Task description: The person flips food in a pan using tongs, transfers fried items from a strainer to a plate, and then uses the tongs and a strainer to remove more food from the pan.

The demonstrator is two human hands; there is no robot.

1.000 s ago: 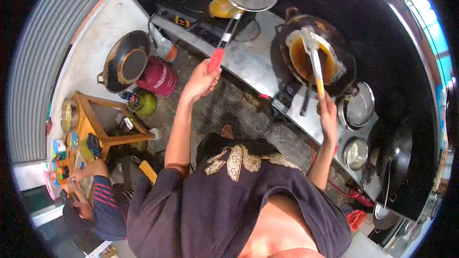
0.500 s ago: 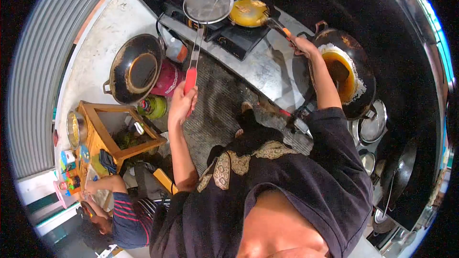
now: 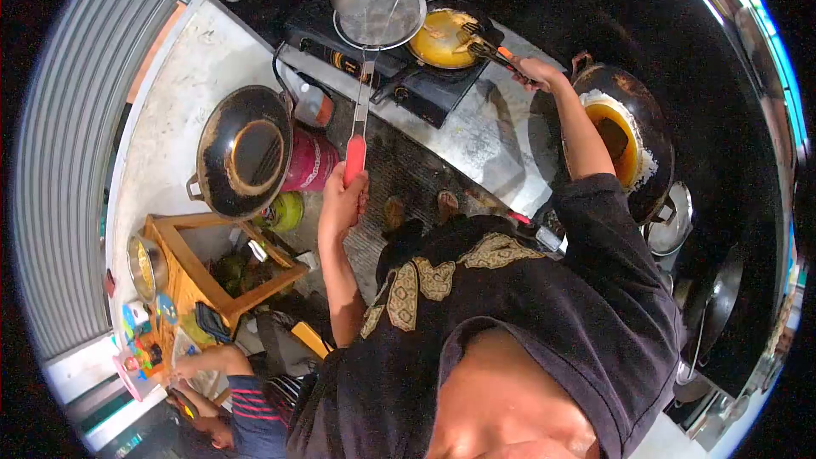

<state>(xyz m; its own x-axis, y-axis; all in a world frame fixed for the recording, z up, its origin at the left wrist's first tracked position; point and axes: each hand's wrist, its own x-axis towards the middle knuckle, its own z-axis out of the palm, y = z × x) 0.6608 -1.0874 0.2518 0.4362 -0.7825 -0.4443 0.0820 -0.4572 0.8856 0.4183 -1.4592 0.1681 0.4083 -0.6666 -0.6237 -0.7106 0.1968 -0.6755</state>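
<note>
My left hand point(image 3: 343, 204) is wrapped round the red handle of a round mesh strainer point(image 3: 380, 13), held over the black stove point(image 3: 425, 89) just left of a pan. In my right hand point(image 3: 537, 74) is a dark spatula point(image 3: 486, 49) with an orange part on its handle. The spatula's slotted head reaches into the right side of the pan point(image 3: 443, 34), which holds yellow liquid with paler pieces. To the right of my right forearm stands a large dark wok point(image 3: 643, 109) with brown oil and a whitish crust round it.
Another dark wok point(image 3: 244, 153) sits on the pale counter at left. Below it are a pink gas cylinder point(image 3: 311, 159) and a wooden stool point(image 3: 191, 268). A seated person point(image 3: 255, 412) works at lower left. A lid point(image 3: 671, 223) lies at right.
The view has shifted a little. The strainer and my left hand sit slightly further right and lower in view. The spatula is still at the pan, its head now showing more clearly.
</note>
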